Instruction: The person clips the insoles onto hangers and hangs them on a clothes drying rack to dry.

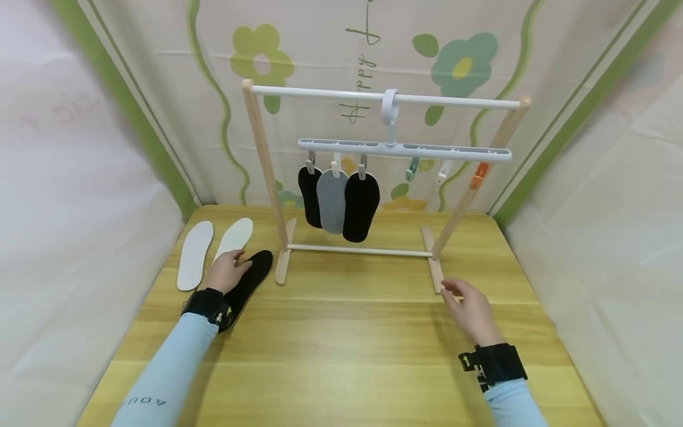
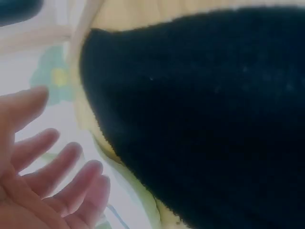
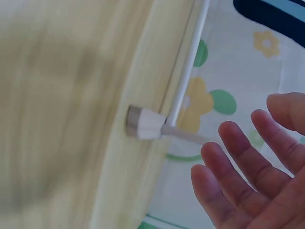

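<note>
Head view. Left hand point(image 1: 226, 271) on the flat black fabric insole point(image 1: 251, 279), palm down, fingers loosely spread over its upper half, nothing pinched. Insole flat on the pale wooden tabletop point(image 1: 347, 332), toe end pointing toward the foot of the wooden drying rack with white rails point(image 1: 265, 172), heel end under the black wrist strap. Two white foam insoles point(image 1: 213, 252) just left of the hand, side by side. Right hand point(image 1: 469, 311) well apart from the black insole, across the table, hovering near the rack's right foot, fingers relaxed and slightly parted, holding nothing. Three dark insoles point(image 1: 340, 201), two black and one grey, clipped to the white plastic peg hanger point(image 1: 404, 149) on the rack's top rail.

Left wrist view. Black insole point(image 2: 205, 119) close up, matte and finely textured, rounded edge, filling most of the frame. Left fingers point(image 2: 57, 167) straight and fanned beside it, not curled.

Right wrist view. Right fingers point(image 3: 252, 167) extended and apart, empty. Rack's wooden foot and white lower rail point(image 3: 186, 76) just beyond them, blurred.
</note>
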Demonstrator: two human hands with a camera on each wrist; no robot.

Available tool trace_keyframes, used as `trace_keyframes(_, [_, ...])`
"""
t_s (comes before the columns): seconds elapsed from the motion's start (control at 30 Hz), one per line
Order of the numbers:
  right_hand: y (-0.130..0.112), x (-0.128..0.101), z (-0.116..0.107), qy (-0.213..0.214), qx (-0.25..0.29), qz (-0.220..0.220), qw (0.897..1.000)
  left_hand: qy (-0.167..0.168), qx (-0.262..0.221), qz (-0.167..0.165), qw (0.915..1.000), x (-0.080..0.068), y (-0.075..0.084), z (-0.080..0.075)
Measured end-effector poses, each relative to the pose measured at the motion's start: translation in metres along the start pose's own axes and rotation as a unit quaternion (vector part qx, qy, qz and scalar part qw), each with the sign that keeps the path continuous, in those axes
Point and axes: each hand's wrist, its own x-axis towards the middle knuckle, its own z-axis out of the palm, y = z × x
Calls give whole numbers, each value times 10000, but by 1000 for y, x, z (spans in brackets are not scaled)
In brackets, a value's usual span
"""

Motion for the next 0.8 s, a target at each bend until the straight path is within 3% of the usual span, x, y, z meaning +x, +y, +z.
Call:
trace_keyframes(0.2, [9, -3, -6, 113, -134, 98, 9998, -241, 479, -65, 9985, 5, 1, 4])
trace_keyframes(0.53, [0, 3, -16, 231, -112, -6, 9997, -460, 981, -351, 9935, 11, -7, 12])
trace_keyframes(0.8, [-24, 23, -26, 486, 87, -416, 9979, -542, 547, -568, 9954, 7, -1, 2])
